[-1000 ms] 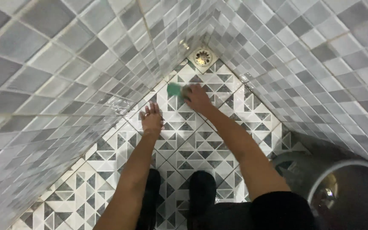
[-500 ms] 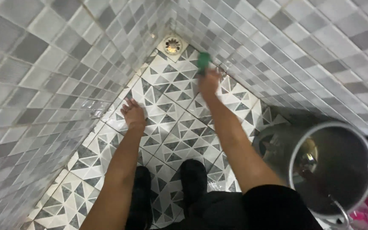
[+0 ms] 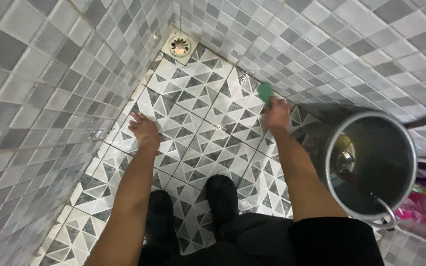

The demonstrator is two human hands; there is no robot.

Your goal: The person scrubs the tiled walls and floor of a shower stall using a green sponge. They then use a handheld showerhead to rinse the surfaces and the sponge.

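The right hand (image 3: 278, 114) presses a green scrub pad (image 3: 265, 92) onto the floor (image 3: 208, 148), right where the patterned floor tiles meet the base of the right-hand wall (image 3: 331, 49). Its fingers are closed over the pad, so only the pad's far end shows beyond them. The left hand (image 3: 144, 129) lies flat on the floor near the foot of the left-hand wall (image 3: 35, 98), fingers open and spread, holding nothing, with the arm straight above it.

The floor is laid in white tiles with grey and dark triangles, and it looks wet, with glints of light near the pad and beside the left hand. Both walls carry small square tiles in mixed greys. A round metal drain (image 3: 179, 45) sits in the far corner where the 2 walls meet, well apart from both hands. Just to the right of the right forearm stands a metal bucket (image 3: 371, 162), its wire handle hanging down at the near rim. 2 dark shoes (image 3: 221, 197) stand on the tiles between the arms, near the bottom of the view.
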